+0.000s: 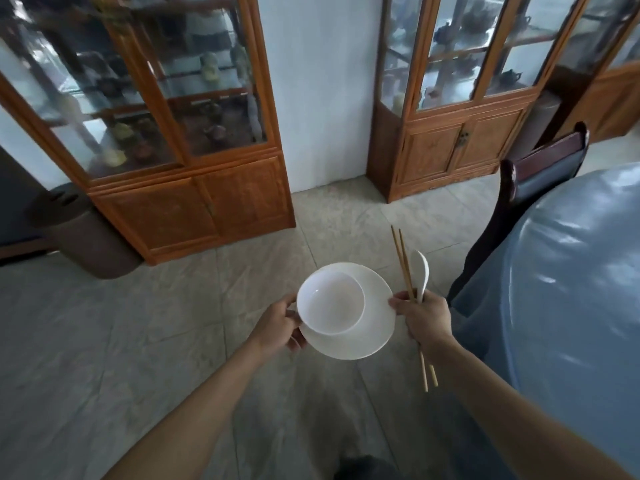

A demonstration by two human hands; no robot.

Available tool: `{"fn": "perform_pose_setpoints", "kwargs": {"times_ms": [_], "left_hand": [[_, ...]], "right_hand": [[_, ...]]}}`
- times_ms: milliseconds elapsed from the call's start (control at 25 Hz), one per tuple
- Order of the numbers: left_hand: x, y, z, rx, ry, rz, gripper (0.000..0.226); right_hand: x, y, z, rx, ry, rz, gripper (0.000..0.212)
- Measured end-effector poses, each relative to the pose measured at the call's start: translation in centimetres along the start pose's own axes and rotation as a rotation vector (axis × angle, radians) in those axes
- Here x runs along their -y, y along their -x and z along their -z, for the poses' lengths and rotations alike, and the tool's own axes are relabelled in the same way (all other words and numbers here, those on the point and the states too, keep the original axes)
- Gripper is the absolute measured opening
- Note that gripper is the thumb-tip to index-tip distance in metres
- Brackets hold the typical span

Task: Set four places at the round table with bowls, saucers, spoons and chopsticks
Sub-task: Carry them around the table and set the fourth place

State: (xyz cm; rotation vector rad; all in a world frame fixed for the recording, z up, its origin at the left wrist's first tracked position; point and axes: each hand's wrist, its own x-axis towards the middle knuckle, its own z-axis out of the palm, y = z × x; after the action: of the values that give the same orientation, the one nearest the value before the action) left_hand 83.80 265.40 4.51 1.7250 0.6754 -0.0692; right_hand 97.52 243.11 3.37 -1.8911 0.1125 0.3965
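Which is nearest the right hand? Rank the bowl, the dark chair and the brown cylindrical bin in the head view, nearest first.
Measured from the right hand, which grips the chopsticks and spoon:
1. Bowl, just to its left, on the saucer.
2. Dark chair, up and to the right, beside the covered table.
3. Brown cylindrical bin, far left by the cabinet.
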Motion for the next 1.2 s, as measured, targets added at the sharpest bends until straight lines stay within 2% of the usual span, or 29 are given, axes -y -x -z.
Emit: {"fn": "perform_pose_setpoints", "kwargs": {"times_ms": [320,520,880,1200], "left_hand": [[-7.5,-15.5,-0.7,0.072,-0.048,-0.033,0.050],[-11.1,-26.3,-1.1,0.155,-0.042,-0.065,0.044],[-20.4,-45.0,-1.8,0.376,-0.133,-0.123,0.037],[-29.8,-57.5,-7.7,0.512,-0.176,-0.204,0.037]], "right_hand": [[6.1,-13.0,0.8,-0.079,-0.031,-0.016,0.006],[8.6,-21.6,0.2,-0.176,-0.072,-0.063,0.005],[14.4,-35.6,-0.7,-0.372,-0.129,-0.146,0.006],[18.5,-46.1,3.8,-0.545,-0.202,-0.158,0.007]]}}
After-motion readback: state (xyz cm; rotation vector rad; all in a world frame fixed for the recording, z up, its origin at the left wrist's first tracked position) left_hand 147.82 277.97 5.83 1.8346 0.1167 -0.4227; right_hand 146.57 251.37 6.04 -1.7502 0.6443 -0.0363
